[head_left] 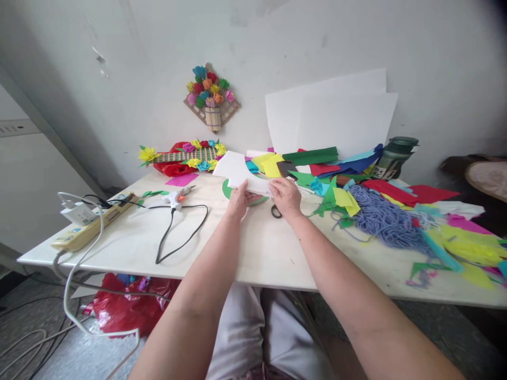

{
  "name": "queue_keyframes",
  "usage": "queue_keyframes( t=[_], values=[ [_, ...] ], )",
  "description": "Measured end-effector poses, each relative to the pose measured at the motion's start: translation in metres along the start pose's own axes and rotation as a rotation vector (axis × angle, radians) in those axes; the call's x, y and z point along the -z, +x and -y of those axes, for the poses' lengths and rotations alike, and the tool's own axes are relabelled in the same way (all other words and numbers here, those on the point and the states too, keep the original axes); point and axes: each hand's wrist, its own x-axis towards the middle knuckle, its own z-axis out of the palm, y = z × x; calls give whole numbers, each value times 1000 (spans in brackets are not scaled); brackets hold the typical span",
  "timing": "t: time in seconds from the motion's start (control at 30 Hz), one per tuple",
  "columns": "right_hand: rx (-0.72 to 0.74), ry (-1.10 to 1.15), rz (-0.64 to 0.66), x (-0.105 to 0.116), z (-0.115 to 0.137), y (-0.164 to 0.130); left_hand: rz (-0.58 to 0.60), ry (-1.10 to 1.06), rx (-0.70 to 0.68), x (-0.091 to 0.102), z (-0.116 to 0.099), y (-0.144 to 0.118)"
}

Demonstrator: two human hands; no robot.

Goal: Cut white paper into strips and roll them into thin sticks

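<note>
My left hand (238, 199) and my right hand (285, 196) both grip a stack of white paper sheets (237, 170) held just above the white table (261, 253). Under the sheets lies a green paper circle (226, 189). Black scissors (276, 212) rest on the table beside my right hand, partly hidden by it. To the left a white hot glue gun (177, 198) lies with its black cord (174, 237) looping toward me.
A power strip (93, 224) with a charger sits at the table's left edge. Coloured paper scraps (340, 198) and blue-grey yarn (382, 216) cover the right side. Large white sheets (336, 116) lean on the wall. A dark green bottle (394, 155) stands behind. A red bag (127, 309) lies on the floor.
</note>
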Motion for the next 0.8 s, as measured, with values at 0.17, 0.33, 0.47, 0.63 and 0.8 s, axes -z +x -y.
queue_keyframes(
  t=[0.17,0.33,0.47,0.63,0.8],
  values=[
    [-288,41,-254,-4,-19,1,-67,-50,4,1,-4,1],
    [-683,332,-312,-7,-24,4,-76,-103,-6,2,-6,1],
    [-986,765,-281,-4,-14,7,-88,-148,-28,3,-6,2],
    [-1143,1156,-77,6,4,9,-101,-198,-53,3,-6,4],
    [-1126,1312,247,9,15,4,-68,-204,-49,1,-5,4]
  ],
)
